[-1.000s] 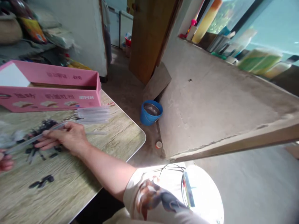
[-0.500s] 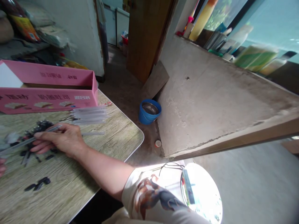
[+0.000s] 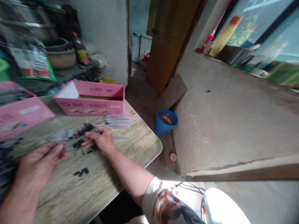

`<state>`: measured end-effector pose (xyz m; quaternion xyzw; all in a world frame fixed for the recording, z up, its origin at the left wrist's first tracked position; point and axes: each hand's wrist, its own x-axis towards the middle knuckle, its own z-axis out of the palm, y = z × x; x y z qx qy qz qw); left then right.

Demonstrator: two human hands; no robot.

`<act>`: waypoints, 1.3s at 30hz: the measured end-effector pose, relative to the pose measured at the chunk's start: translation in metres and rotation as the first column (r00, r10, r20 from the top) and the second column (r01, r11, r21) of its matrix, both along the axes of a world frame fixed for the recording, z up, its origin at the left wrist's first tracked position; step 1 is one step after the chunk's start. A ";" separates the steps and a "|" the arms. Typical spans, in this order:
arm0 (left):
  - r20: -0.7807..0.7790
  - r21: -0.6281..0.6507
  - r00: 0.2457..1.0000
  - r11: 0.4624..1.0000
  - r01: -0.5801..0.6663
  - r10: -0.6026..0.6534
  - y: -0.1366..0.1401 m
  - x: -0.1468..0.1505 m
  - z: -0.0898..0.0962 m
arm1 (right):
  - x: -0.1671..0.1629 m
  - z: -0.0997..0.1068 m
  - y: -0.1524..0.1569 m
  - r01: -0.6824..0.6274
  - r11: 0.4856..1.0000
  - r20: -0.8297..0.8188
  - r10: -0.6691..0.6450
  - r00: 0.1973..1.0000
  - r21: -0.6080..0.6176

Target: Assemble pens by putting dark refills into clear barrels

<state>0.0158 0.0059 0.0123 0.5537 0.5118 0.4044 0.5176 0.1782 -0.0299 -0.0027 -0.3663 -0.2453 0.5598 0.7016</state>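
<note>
In the head view, the clear tube spans the gap between the left hand and the right hand; its long axis runs aslant, from the left hand's fingertips, nearer the person, outward to the right hand, which sits farther off; neither hand is the nearer one, since both touch it. The left hand pinches one end between thumb and fingers; the right hand grips the other stretch under its thumb, the remaining fingers loosely curled below; whether anything is fitted at either end is too blurred to tell. Just beyond the tube and the right hand lies a heap of small black parts; a few loose black pieces rest on the tabletop, on the near side of the tube and between the hands; past the right hand, to its right, a row of clear tubes lies before a pink box; a second pink box stands beyond the left hand.
</note>
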 end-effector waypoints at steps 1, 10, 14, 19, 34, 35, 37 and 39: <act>0.104 -0.022 0.994 0.999 0.044 -0.041 0.006 -0.002 -0.003 | 0.000 0.002 -0.001 0.012 1.000 0.017 -0.012 1.000 0.003; 0.344 0.005 0.929 0.990 0.141 -0.134 0.007 -0.010 -0.004 | -0.004 0.008 -0.004 0.108 0.994 0.111 -0.109 0.988 0.018; 0.372 0.091 0.910 0.983 0.160 -0.183 0.009 -0.011 -0.006 | -0.002 0.007 -0.005 0.088 0.996 0.135 -0.089 0.987 0.012; 0.424 0.101 0.893 0.988 0.119 -0.151 0.008 -0.012 -0.005 | -0.002 0.007 -0.008 0.082 0.997 0.167 -0.082 0.982 0.007; 0.426 0.038 0.891 0.987 0.154 -0.156 0.009 -0.011 -0.005 | 0.000 0.006 -0.007 0.072 0.997 0.173 -0.066 0.983 -0.026; 0.423 0.032 0.892 0.986 0.165 -0.163 0.008 -0.012 -0.005 | 0.000 0.006 -0.007 0.073 0.997 0.174 -0.067 0.982 -0.026; 0.422 0.044 0.888 0.983 0.181 -0.183 0.009 -0.012 -0.006 | 0.000 0.006 -0.007 0.070 0.997 0.181 -0.064 0.981 -0.028; 0.432 0.076 0.882 0.982 0.176 -0.191 0.010 -0.011 -0.008 | -0.001 0.006 -0.007 0.068 0.997 0.185 -0.061 0.981 -0.030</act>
